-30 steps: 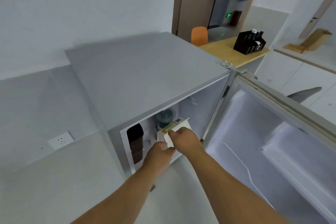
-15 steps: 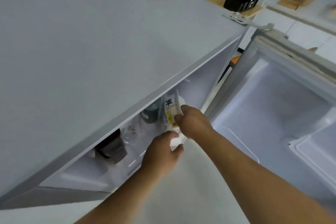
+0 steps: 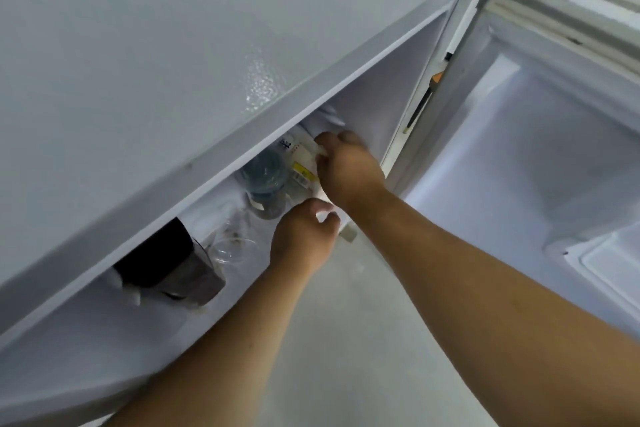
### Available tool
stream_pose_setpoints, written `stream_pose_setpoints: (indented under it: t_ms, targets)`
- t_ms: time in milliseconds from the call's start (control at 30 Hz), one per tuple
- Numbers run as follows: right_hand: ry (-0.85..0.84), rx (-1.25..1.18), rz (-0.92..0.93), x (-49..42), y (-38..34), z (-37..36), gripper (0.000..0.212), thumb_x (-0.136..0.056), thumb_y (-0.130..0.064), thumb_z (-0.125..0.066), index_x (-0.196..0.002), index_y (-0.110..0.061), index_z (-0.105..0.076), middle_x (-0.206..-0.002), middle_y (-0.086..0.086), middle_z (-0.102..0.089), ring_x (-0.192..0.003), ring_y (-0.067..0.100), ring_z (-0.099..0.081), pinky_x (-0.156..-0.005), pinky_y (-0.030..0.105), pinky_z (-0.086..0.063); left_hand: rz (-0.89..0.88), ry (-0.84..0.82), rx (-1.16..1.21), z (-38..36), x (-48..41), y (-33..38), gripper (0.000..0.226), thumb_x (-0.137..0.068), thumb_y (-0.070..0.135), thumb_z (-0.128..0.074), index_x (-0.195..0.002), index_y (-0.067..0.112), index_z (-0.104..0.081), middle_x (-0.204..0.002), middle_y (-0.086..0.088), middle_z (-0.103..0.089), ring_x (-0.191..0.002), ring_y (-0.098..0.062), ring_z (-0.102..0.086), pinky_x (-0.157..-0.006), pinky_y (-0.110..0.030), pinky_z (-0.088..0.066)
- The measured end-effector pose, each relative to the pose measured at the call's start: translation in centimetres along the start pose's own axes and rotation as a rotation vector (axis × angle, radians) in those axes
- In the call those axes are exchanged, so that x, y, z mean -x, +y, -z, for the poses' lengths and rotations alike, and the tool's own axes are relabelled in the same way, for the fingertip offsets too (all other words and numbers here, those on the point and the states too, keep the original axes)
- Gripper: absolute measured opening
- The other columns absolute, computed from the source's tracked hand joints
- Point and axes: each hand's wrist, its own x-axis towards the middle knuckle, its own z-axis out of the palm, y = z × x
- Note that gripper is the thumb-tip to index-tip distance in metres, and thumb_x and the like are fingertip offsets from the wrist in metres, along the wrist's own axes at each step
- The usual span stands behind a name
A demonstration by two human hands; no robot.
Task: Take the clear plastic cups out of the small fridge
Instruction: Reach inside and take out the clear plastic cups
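Inside the open fridge (image 3: 207, 62), just under its grey top, both hands reach to the right end of the shelf. The right hand (image 3: 349, 170) is closed around the upper edge of a white carton (image 3: 301, 163) with a yellow label and dark print, which leans tilted against the inner wall. The left hand (image 3: 303, 239) sits lower, its fingers curled around the carton's bottom corner. Just left of the carton stands a clear cup (image 3: 265, 184) with a domed lid and dark contents at its base, touching or nearly touching the carton. Further left, a second, empty clear cup (image 3: 230, 246) lies on its side, blurred. At the left end stands a dark container (image 3: 173, 263). The door (image 3: 519, 156) hangs wide open on the right, its white inner liner facing the camera.
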Motion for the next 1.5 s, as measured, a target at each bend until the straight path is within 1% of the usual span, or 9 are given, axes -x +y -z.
stream_pose_setpoints:
  t_ms: [133,267,467,633,800,933,1133,1367,1500]
  targets:
    - [0.284,-0.123,0.137,2.6,-2.0,1.2,0.033,-0.09,-0.017,-0.063,-0.124,-0.012,-0.063,-0.115,0.013,-0.064,-0.099,0.033,-0.058,-0.074,0.038,-0.05,0.118,0.337,0.231,2.9,2.6,-0.3,0.016,-0.089,0.034,-0.053,-0.083,0.025,-0.065,-0.078,0.012,-0.065,-0.078,-0.008,-0.065,-0.062,-0.026,-0.045]
    - [0.041,-0.426,-0.059,2.5,-4.6,0.0,0.04,-0.096,-0.024,-0.056,-0.136,-0.022,-0.056,-0.12,0.003,-0.061,-0.09,0.021,-0.058,-0.066,0.027,-0.043,0.232,0.641,0.554,5.3,1.7,0.8,0.014,-0.091,0.03,-0.061,-0.104,0.029,-0.056,-0.108,0.004,-0.066,-0.096,-0.015,-0.065,-0.081,-0.038,-0.052]
    - [-0.236,-0.694,-0.308,0.3,-5.4,-0.6,0.041,-0.101,-0.011,-0.052,-0.141,-0.018,-0.056,-0.134,0.012,-0.067,-0.111,0.038,-0.067,-0.096,0.053,-0.055,0.295,0.61,0.588,7.1,-1.2,2.5,0.006,-0.091,0.022,-0.061,-0.091,0.027,-0.058,-0.121,-0.014,-0.072,-0.109,-0.034,-0.067,-0.098,-0.05,-0.055]
    - [-0.103,-0.682,-0.28,2.0,-4.6,0.9,0.035,-0.099,-0.014,-0.052,-0.13,-0.025,-0.064,-0.116,-0.006,-0.066,-0.091,0.029,-0.072,-0.084,0.046,-0.061,0.295,0.538,0.613,7.2,0.2,2.2,0.016,-0.072,0.022,-0.054,-0.082,0.031,-0.062,-0.102,-0.002,-0.076,-0.095,-0.033,-0.073,-0.088,-0.054,-0.06]
    - [-0.192,-0.524,-0.292,7.0,-2.2,0.4,0.031,-0.1,-0.028,-0.053,-0.13,-0.035,-0.059,-0.119,-0.005,-0.067,-0.084,0.015,-0.066,-0.067,0.027,-0.049,0.35,0.455,0.679,4.3,4.2,0.1,0.023,-0.072,0.028,-0.059,-0.094,0.035,-0.062,-0.106,-0.002,-0.073,-0.08,-0.023,-0.073,-0.062,-0.037,-0.062]
    - [-0.375,-0.497,-0.473,8.4,-1.6,-2.3,0.03,-0.1,-0.025,-0.049,-0.129,-0.032,-0.057,-0.125,0.0,-0.067,-0.08,0.02,-0.072,-0.061,0.031,-0.061,0.466,0.352,0.676,2.1,6.0,-2.4,0.032,-0.073,0.029,-0.062,-0.105,0.028,-0.062,-0.111,-0.006,-0.07,-0.073,-0.018,-0.073,-0.074,-0.045,-0.064]
    - [-0.476,-0.516,-0.568,8.6,-0.7,-5.9,0.043,-0.099,-0.017,-0.052,-0.141,-0.019,-0.052,-0.131,0.009,-0.065,-0.103,0.031,-0.07,-0.09,0.042,-0.06,0.593,0.189,0.69,1.1,4.5,-4.0,0.042,-0.087,0.016,-0.067,-0.128,0.015,-0.058,-0.131,-0.022,-0.064,-0.117,-0.045,-0.063,-0.103,-0.057,-0.053]
    - [-0.349,-0.668,-0.618,10.5,-0.4,-7.2,0.041,-0.098,-0.02,-0.059,-0.139,-0.018,-0.055,-0.128,-0.003,-0.063,-0.108,0.028,-0.068,-0.092,0.044,-0.059,0.513,0.369,0.474,1.1,6.8,-4.4,0.041,-0.086,0.03,-0.065,-0.128,0.027,-0.061,-0.133,0.003,-0.062,-0.106,-0.014,-0.06,-0.085,-0.032,-0.046]
    - [-0.267,-0.542,-0.513,11.8,-0.6,-7.0,0.032,-0.097,-0.023,-0.055,-0.128,-0.028,-0.062,-0.113,-0.01,-0.066,-0.093,0.015,-0.066,-0.067,0.024,-0.053,0.398,0.398,0.405,1.5,7.2,-5.0,0.048,-0.086,0.023,-0.067,-0.134,0.03,-0.059,-0.143,0.003,-0.054,-0.11,-0.005,-0.058,-0.098,-0.037,-0.05]
